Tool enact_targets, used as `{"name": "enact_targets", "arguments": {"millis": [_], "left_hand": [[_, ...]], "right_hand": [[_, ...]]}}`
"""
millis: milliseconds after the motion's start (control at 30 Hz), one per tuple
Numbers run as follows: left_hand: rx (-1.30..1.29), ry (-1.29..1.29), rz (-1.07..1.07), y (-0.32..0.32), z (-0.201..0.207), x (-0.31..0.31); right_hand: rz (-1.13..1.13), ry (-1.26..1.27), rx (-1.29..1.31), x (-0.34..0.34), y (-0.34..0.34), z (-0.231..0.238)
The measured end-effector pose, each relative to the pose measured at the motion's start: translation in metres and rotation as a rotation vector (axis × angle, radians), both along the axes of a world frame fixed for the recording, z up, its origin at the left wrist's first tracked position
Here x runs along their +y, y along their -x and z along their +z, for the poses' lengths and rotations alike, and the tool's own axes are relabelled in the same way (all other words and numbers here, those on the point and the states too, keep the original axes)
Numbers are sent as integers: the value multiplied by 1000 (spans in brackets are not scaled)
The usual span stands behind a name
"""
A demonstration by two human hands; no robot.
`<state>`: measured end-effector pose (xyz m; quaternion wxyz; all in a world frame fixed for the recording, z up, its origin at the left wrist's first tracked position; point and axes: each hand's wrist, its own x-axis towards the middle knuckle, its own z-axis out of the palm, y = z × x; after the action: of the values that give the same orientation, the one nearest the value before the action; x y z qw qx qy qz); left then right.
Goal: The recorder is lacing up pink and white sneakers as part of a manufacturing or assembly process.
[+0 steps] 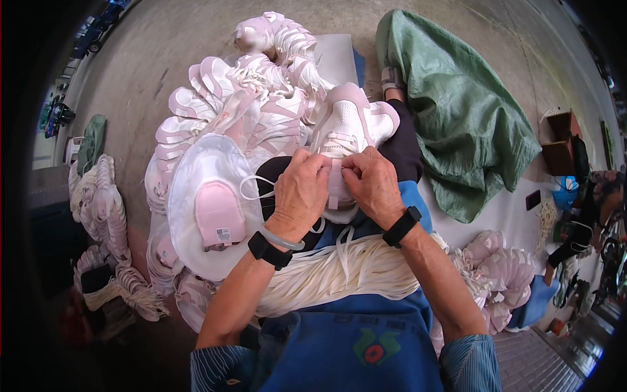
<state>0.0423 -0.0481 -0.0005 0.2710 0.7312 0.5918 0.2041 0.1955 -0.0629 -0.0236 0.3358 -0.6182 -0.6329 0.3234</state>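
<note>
On my lap, toe pointing away, rests a white and pale pink sneaker [345,111] with a few rows of white lace crossing its front. My left hand [300,189] is closed at the left eyelet edge, and a white shoelace [247,187] loops out beside it. Opposite, my right hand [373,186] pinches at the right eyelet edge; its fingers hide what they hold. Between both hands shows the pink tongue [336,183]. A thick bundle of cream laces [339,274] lies across my lap, under my forearms.
Stacked pink and white sneakers [228,111] crowd the left, near a white rounded piece with a pink insole [219,212]. A green sheet [457,124] spreads at the right. More sneakers [499,268] lie lower right; another person's arm [568,245] shows beyond.
</note>
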Motion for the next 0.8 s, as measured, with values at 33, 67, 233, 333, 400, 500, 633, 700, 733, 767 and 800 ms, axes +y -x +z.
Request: {"name": "enact_targets", "arguments": {"millis": [33, 67, 233, 333, 400, 500, 633, 700, 733, 767, 800], "left_hand": [[10, 17, 22, -1, 2, 0], [9, 16, 23, -1, 1, 0], [-90, -58, -7, 3, -5, 2], [-201, -149, 48, 16, 5, 1], [-259, -51, 149, 30, 18, -3], [-375, 55, 274, 50, 51, -11], [-448, 18, 392, 79, 65, -23], [-387, 13, 373, 84, 73, -28], [-321, 8, 375, 91, 76, -33], [-326, 7, 382, 98, 76, -36], [-340, -4, 414, 106, 75, -38]], "right_hand": [[1, -1, -1, 1, -1, 0], [19, -16, 2, 1, -2, 0], [42, -35, 30, 4, -10, 4], [-43, -8, 137, 0, -28, 12], [-125, 176, 372, -2, -54, 13], [-160, 260, 628, 0, -60, 24], [-23, 130, 1031, 7, -14, 38], [27, 337, 995, 6, -11, 32], [21, 493, 1059, 4, -10, 47], [42, 536, 1066, 1, -23, 49], [63, 579, 1072, -2, -44, 50]]}}
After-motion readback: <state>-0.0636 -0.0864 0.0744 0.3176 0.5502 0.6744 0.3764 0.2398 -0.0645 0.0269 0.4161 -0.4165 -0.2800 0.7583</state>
